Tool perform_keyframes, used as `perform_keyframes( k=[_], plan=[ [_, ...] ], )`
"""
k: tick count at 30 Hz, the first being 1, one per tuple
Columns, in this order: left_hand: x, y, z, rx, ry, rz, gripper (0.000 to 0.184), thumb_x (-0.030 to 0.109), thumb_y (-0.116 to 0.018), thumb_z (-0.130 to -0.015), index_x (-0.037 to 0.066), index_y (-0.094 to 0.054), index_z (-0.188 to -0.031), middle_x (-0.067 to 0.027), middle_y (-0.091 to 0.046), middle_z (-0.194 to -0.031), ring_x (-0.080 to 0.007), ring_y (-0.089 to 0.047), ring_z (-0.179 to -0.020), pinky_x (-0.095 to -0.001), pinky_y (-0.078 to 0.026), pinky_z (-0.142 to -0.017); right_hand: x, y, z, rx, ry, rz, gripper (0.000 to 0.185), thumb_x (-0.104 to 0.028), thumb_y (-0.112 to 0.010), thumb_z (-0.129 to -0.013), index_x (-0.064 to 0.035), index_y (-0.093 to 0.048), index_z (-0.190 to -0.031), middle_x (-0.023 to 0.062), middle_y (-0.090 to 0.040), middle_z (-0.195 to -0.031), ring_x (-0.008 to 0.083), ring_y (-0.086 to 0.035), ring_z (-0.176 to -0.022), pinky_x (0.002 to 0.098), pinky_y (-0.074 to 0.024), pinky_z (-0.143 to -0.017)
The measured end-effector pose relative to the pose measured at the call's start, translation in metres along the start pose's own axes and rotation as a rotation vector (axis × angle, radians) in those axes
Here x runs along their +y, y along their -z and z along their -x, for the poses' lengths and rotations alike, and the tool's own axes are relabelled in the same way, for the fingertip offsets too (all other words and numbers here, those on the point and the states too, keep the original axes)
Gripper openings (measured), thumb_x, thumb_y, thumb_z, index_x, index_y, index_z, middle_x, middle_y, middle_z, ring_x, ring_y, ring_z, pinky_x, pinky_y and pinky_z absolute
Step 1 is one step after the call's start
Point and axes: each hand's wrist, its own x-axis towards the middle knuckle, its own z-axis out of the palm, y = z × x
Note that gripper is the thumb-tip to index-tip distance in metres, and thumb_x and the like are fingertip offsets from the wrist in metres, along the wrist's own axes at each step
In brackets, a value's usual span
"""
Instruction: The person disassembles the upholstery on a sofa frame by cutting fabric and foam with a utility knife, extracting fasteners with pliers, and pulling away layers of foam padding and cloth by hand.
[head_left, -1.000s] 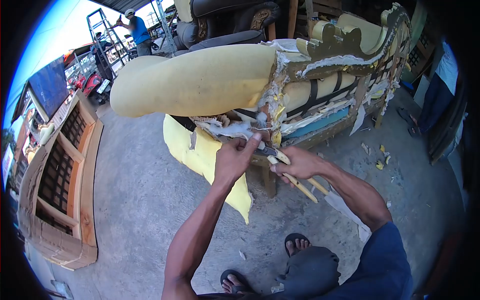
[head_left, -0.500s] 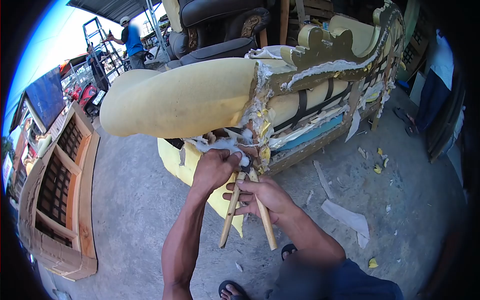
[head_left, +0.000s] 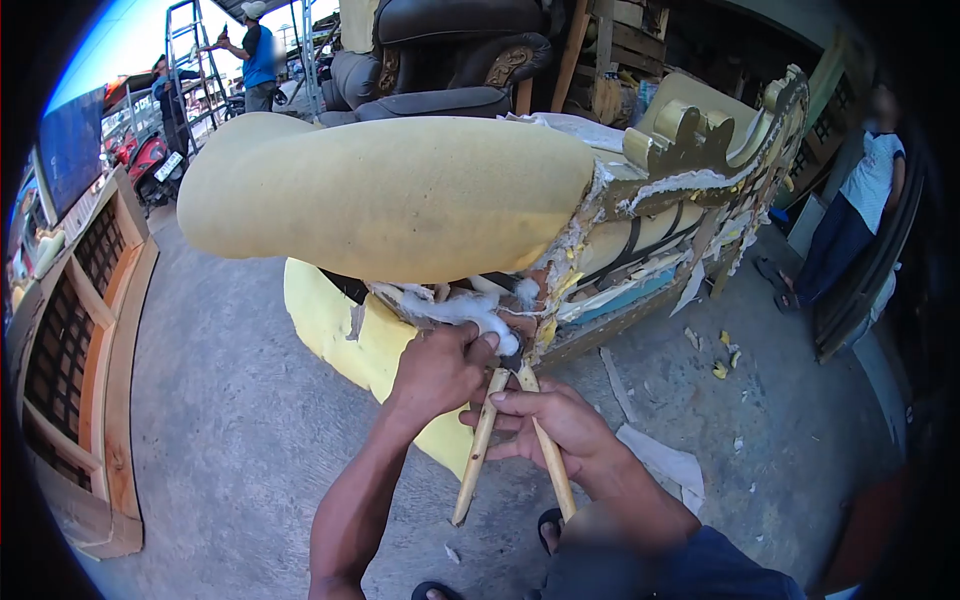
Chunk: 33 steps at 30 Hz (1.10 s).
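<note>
A pair of pincers with pale wooden handles [head_left: 481, 440] points its dark metal head at the lower front corner of a stripped sofa [head_left: 640, 290]. My right hand [head_left: 552, 425] holds the handles, which stand apart in a V; the thumb lies in front and the fingers spread behind. Beside the pincers' head, my left hand [head_left: 437, 372] pinches white fibre stuffing [head_left: 468, 308] that spills from the opening under the armrest. Bulky yellow foam [head_left: 390, 200] covers that armrest. What the jaws grip, if anything, is too small to make out.
A wooden frame with dark webbing [head_left: 100, 340] stands at left. Yellow foam sheet [head_left: 335, 325] hangs beneath the armrest. Scraps of cloth [head_left: 665, 465] and foam [head_left: 721, 369] litter the concrete floor. A person [head_left: 860, 195] stands at right; others are near a ladder [head_left: 197, 75] behind.
The view has shifted, so the sofa's frame sits farther right and the person at right shows more fully. Both hands keep their hold at the sofa's corner.
</note>
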Motion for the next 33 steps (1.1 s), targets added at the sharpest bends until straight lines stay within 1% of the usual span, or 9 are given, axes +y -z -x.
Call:
perform_keyframes(
  k=[6,10,14,16,19,21,24,30,33],
  plan=[
    [-0.002,-0.001,0.003,0.018,-0.058,0.019,0.036,0.031,-0.055,-0.098,-0.002,-0.069,-0.09,-0.0269,-0.067,-0.081,-0.0455,-0.067,-0.081,-0.0509,-0.051,-0.076,-0.019,-0.005,-0.002,0.001,0.002,0.026,0.029,-0.007,-0.055,-0.099,0.002,-0.051,-0.126,0.0201,-0.061,-0.119,0.0394,-0.063,-0.116,0.07,-0.0476,-0.097],
    [-0.015,-0.006,0.001,0.017,-0.156,-0.029,0.036,0.029,-0.05,-0.102,-0.003,-0.064,-0.094,-0.0265,-0.067,-0.081,-0.0453,-0.066,-0.079,-0.0503,-0.051,-0.076,-0.027,-0.015,-0.003,-0.004,-0.074,0.163,0.022,-0.015,-0.053,-0.102,0.0014,-0.055,-0.116,0.0168,-0.064,-0.104,0.0333,-0.067,-0.104,0.0584,-0.0547,-0.088],
    [-0.021,-0.017,0.022,-0.126,-0.02,0.41,0.042,0.037,-0.044,-0.107,-0.003,-0.056,-0.106,-0.0196,-0.069,-0.08,-0.0333,-0.071,-0.075,-0.0432,-0.056,-0.072,-0.004,-0.022,-0.001,0.111,0.109,0.15,0.018,-0.016,-0.059,-0.098,0.0015,-0.056,-0.099,0.0112,-0.063,-0.088,0.0212,-0.068,-0.076,0.0383,-0.0522,-0.058],
    [-0.012,-0.012,0.051,-0.294,0.157,0.803,0.056,0.05,-0.044,-0.106,-0.002,-0.036,-0.124,-0.0139,-0.066,-0.092,-0.0214,-0.071,-0.081,-0.0355,-0.058,-0.067,-0.004,-0.029,0.002,0.272,0.145,0.646,0.018,-0.018,-0.058,-0.097,-0.0002,-0.057,-0.096,0.0066,-0.061,-0.074,0.0195,-0.063,-0.059,0.0337,-0.0494,-0.052],
    [-0.02,-0.025,0.092,-0.67,0.304,1.087,0.077,0.061,-0.052,-0.098,0.004,-0.019,-0.139,-0.0201,-0.051,-0.126,-0.0295,-0.063,-0.117,-0.041,-0.06,-0.086,0.004,-0.022,-0.006,0.225,0.135,0.365,0.018,-0.015,-0.059,-0.099,0.0024,-0.057,-0.101,0.0065,-0.057,-0.075,0.0178,-0.058,-0.062,0.0334,-0.0479,-0.053],
    [-0.027,-0.056,0.117,-1.097,0.252,1.542,0.086,0.056,-0.054,-0.099,-0.001,-0.018,-0.153,-0.0245,-0.043,-0.147,-0.0434,-0.051,-0.132,-0.0565,-0.041,-0.111,0.005,-0.02,-0.004,0.164,0.125,0.156,0.018,-0.014,-0.06,-0.099,0.0036,-0.057,-0.104,0.0081,-0.056,-0.082,0.0174,-0.056,-0.067,0.0337,-0.0474,-0.053],
    [0.011,-0.098,0.136,-1.072,0.142,2.142,0.08,0.054,-0.056,-0.099,-0.002,-0.03,-0.149,-0.0258,-0.044,-0.145,-0.0449,-0.051,-0.132,-0.0563,-0.04,-0.111,0.0,-0.017,-0.003,0.133,0.105,0.129,0.019,-0.015,-0.059,-0.1,0.0032,-0.057,-0.104,0.0087,-0.056,-0.088,0.0175,-0.057,-0.071,0.0343,-0.0472,-0.053],
    [0.028,-0.112,0.121,-0.959,0.06,2.361,0.073,0.052,-0.044,-0.104,-0.004,-0.032,-0.149,-0.0229,-0.047,-0.143,-0.0388,-0.05,-0.131,-0.0505,-0.039,-0.11,-0.024,-0.006,0.009,0.142,-0.016,0.362,0.037,-0.028,-0.058,-0.103,0.0033,-0.058,-0.122,0.0121,-0.062,-0.108,0.0224,-0.065,-0.091,0.0394,-0.0582,-0.08],
    [0.036,-0.116,0.118,-0.881,0.11,2.335,0.073,0.054,-0.043,-0.103,0.001,-0.031,-0.152,-0.0219,-0.048,-0.142,-0.0366,-0.05,-0.13,-0.0494,-0.04,-0.109,-0.034,0.006,0.04,0.218,0.347,0.665,0.06,-0.038,-0.057,-0.103,0.004,-0.042,-0.143,0.0167,-0.057,-0.127,0.0256,-0.059,-0.116,0.045,-0.0479,-0.101]
  ],
)
